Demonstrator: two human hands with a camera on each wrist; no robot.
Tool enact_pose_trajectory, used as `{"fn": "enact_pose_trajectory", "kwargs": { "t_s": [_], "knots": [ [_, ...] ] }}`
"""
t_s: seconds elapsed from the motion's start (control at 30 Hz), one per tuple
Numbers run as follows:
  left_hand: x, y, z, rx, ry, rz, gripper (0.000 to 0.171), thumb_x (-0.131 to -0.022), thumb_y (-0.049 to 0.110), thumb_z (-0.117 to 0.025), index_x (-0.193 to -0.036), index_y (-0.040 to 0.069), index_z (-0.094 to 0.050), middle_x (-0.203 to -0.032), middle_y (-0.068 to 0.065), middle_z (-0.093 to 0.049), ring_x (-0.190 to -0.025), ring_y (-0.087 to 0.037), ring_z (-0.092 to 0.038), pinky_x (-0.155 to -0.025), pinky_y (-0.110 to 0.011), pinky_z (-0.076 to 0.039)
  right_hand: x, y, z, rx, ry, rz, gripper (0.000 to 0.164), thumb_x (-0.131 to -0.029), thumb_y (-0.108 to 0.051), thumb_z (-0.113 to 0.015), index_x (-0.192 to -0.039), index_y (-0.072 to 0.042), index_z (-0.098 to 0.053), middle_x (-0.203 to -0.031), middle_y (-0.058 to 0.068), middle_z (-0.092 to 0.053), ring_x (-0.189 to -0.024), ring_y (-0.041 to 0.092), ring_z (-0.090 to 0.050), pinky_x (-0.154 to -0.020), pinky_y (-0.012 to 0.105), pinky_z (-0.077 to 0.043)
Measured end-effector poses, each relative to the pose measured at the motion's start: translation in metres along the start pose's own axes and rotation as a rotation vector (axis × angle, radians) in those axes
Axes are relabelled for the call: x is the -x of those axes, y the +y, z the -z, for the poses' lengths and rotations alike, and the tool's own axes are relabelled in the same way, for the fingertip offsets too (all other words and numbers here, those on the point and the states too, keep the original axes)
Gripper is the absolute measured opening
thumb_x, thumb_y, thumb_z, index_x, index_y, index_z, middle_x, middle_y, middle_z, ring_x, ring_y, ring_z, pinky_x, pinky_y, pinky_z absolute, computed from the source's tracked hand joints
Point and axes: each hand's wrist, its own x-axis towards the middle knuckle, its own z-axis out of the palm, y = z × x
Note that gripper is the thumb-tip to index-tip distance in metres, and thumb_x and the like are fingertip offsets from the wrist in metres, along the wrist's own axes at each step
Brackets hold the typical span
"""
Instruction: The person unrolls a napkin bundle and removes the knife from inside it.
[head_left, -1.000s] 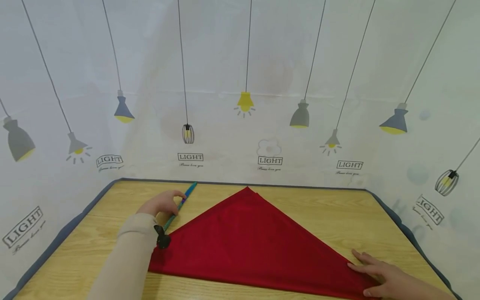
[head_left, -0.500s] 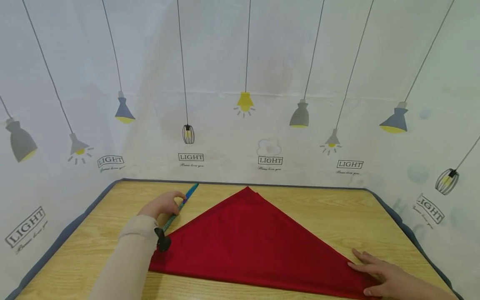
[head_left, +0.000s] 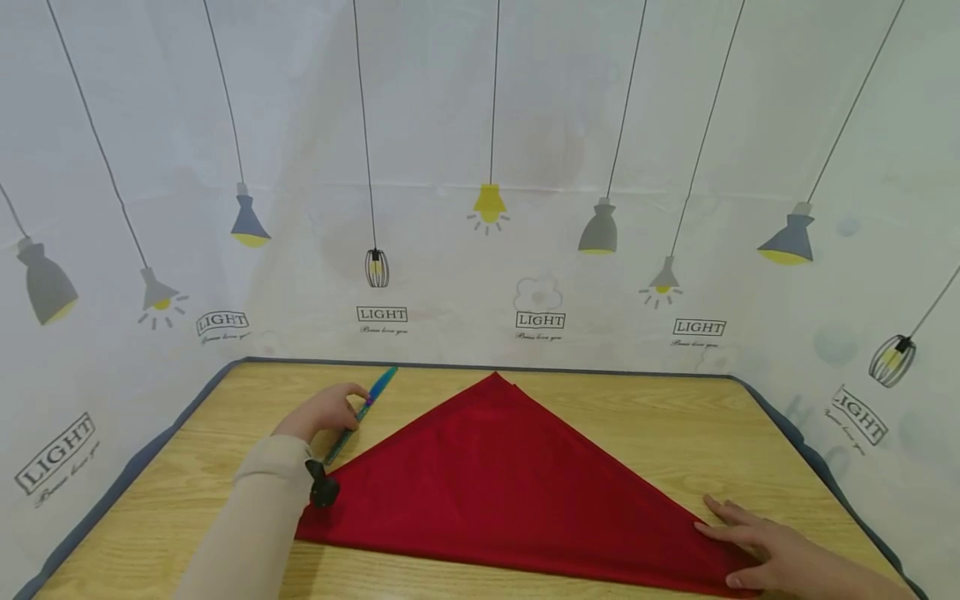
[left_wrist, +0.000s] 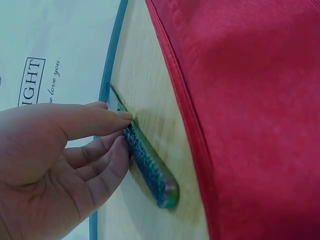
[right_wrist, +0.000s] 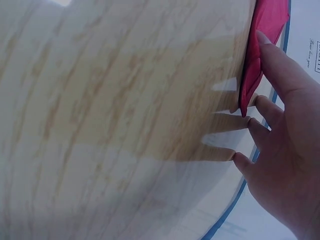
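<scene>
My left hand (head_left: 324,412) pinches a shiny blue-green knife (left_wrist: 150,167) between thumb and fingers near where handle meets blade. The textured handle points back toward me, and the blue blade points to the far edge in the head view. Beside it lies a red cloth (head_left: 502,492) folded into a triangle, its peak toward the back and its long edge toward me. At the cloth's right corner rests my right hand (head_left: 780,550), fingers spread. Its thumb touches the cloth, while other fingertips reach the wood in the right wrist view.
The pale wooden table (head_left: 637,417) has a blue-grey border (head_left: 570,371) along its back and sides. Behind it stands a white backdrop (head_left: 435,150) printed with hanging lamps and the word LIGHT. Light reflects off the tabletop in the right wrist view.
The knife's blade tip has shifted slightly to the right in my left hand's pinch. My right hand and the red cloth stay nearly where they were.
</scene>
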Motion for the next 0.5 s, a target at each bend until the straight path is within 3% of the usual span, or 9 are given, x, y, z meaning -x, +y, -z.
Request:
{"fn": "enact_pose_trajectory", "kwargs": {
  "t_s": [0.13, 0.23, 0.3, 0.37, 0.47, 0.5],
  "knots": [
    [0.000, -0.003, 0.000, 0.010, 0.026, 0.006, 0.052, -0.076, -0.008, -0.067, -0.126, -0.008, -0.053, -0.078, -0.008, -0.059, -0.066, -0.016, -0.052, -0.059, -0.029, -0.047, -0.002, 0.002, 0.002, -0.009, -0.013, -0.024, 0.056, -0.093, -0.026, -0.064, -0.145, -0.014, -0.048, -0.149, -0.028, -0.016, -0.116, -0.032, 0.000, -0.089, 0.016, -0.041],
    [0.000, -0.007, -0.001, 0.016, 0.057, 0.001, 0.051, -0.077, -0.005, -0.067, -0.126, -0.008, -0.053, -0.085, -0.012, -0.062, -0.070, -0.020, -0.056, -0.062, -0.033, -0.051, -0.005, 0.002, 0.004, -0.023, -0.022, -0.061, 0.056, -0.093, -0.027, -0.064, -0.144, -0.013, -0.049, -0.156, -0.008, -0.021, -0.116, -0.031, -0.002, -0.091, 0.016, -0.040],
    [0.000, -0.010, -0.001, 0.014, 0.097, 0.001, 0.048, -0.079, -0.001, -0.067, -0.125, -0.007, -0.055, -0.091, -0.015, -0.064, -0.076, -0.022, -0.059, -0.066, -0.036, -0.052, -0.007, 0.000, 0.005, -0.020, -0.028, -0.104, 0.056, -0.092, -0.028, -0.065, -0.143, -0.012, -0.050, -0.157, 0.013, -0.022, -0.137, -0.011, -0.010, -0.091, 0.017, -0.040],
    [0.000, -0.015, -0.002, 0.014, 0.139, 0.001, 0.043, -0.082, 0.004, -0.065, -0.124, -0.005, -0.056, -0.095, -0.018, -0.064, -0.080, -0.025, -0.060, -0.070, -0.040, -0.052, -0.009, -0.003, 0.006, 0.007, -0.030, -0.148, 0.057, -0.090, -0.030, -0.067, -0.142, -0.012, -0.052, -0.152, 0.031, -0.024, -0.145, 0.023, -0.016, -0.091, 0.019, -0.041],
    [0.002, -0.024, -0.004, 0.001, 0.212, 0.004, 0.035, -0.089, 0.010, -0.062, -0.121, -0.002, -0.059, -0.099, -0.018, -0.064, -0.083, -0.027, -0.060, -0.074, -0.043, -0.051, -0.012, -0.008, 0.007, 0.072, -0.024, -0.187, 0.058, -0.087, -0.032, -0.070, -0.139, -0.011, -0.055, -0.147, 0.039, -0.026, -0.127, 0.067, -0.016, -0.092, 0.024, -0.042],
    [0.004, -0.028, -0.005, 0.003, 0.233, 0.007, 0.032, -0.091, 0.012, -0.062, -0.120, -0.001, -0.060, -0.099, -0.017, -0.064, -0.084, -0.027, -0.060, -0.075, -0.043, -0.051, -0.013, -0.010, 0.007, 0.090, -0.022, -0.193, 0.058, -0.087, -0.033, -0.070, -0.138, -0.010, -0.056, -0.147, 0.038, -0.027, -0.126, 0.067, -0.017, -0.093, 0.026, -0.042]
  ]
}}
